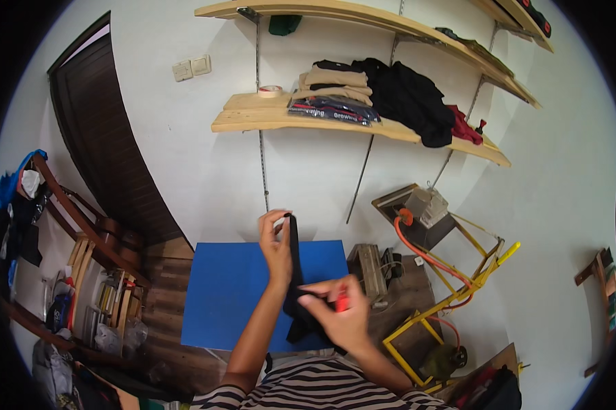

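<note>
My left hand [275, 249] is raised over the blue table, its fingertips pinching the top end of a black cloth piece [294, 263]. The cloth hangs down in a narrow strip and widens into a loose bunch near my body. Lower and to the right, my right hand [342, 318] is closed around a small red object [343, 298], of which only a bit shows between the fingers. Its thumb and fingertips meet the dark cloth at about the strip's lower part. Blur and the fingers hide what kind of object the red one is.
Beneath my hands stands a blue tabletop [219, 294]. Wooden wall shelves [246, 123] carry folded clothes [335, 85], a dark garment heap [410, 99] and a tape roll [270, 91]. At right are a yellow metal frame [397, 335] and an orange hose [424, 254]; at left, a cluttered rack [92, 249].
</note>
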Tool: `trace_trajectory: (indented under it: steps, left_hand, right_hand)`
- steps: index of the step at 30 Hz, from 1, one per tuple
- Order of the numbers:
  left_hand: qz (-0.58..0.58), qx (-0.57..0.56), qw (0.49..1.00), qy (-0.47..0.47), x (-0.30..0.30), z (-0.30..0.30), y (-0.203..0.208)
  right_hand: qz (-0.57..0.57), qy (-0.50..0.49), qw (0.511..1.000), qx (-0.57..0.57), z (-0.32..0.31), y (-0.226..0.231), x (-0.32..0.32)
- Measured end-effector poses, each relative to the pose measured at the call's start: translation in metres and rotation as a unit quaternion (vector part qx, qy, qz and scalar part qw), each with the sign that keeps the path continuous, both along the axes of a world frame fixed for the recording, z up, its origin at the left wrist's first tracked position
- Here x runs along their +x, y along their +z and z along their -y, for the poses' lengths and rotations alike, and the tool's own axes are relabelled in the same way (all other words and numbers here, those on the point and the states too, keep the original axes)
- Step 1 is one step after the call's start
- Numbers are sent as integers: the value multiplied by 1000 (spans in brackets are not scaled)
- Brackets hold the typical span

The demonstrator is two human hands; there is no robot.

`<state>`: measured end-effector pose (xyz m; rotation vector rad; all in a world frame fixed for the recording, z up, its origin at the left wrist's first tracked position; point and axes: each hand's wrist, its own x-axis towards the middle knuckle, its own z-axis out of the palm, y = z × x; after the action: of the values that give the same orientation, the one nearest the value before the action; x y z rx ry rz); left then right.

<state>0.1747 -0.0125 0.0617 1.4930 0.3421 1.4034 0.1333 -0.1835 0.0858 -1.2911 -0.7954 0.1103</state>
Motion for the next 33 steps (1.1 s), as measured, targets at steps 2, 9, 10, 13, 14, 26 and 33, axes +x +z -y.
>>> trace_trajectory:
  steps: [2, 9, 10, 13, 14, 26, 33]
  left_hand:
    - [100, -259, 936, -214, 4, 16, 2]
    - [253, -450, 709, -480, -23, 46, 18]
    - [292, -455, 673, -505, -33, 47, 20]
    - [301, -343, 641, -617, -64, 55, 23]
    - [304, -347, 644, -611, -70, 57, 24]
    - [303, -506, 545, -596, -83, 59, 2]
    - [336, -467, 636, -514, -89, 60, -4]
  right_hand:
    - [37, 34, 985, -167, -10, -1, -26]
    - [169, 17, 979, -111, 0, 11, -38]
    - [177, 3, 976, -125, 10, 15, -31]
    - [166, -21, 974, -154, 26, 25, -7]
    - [193, -61, 965, -169, 24, 28, -2]
    - [421, -86, 894, -128, -11, 53, 7]
    - [456, -82, 873, -153, -19, 50, 3]
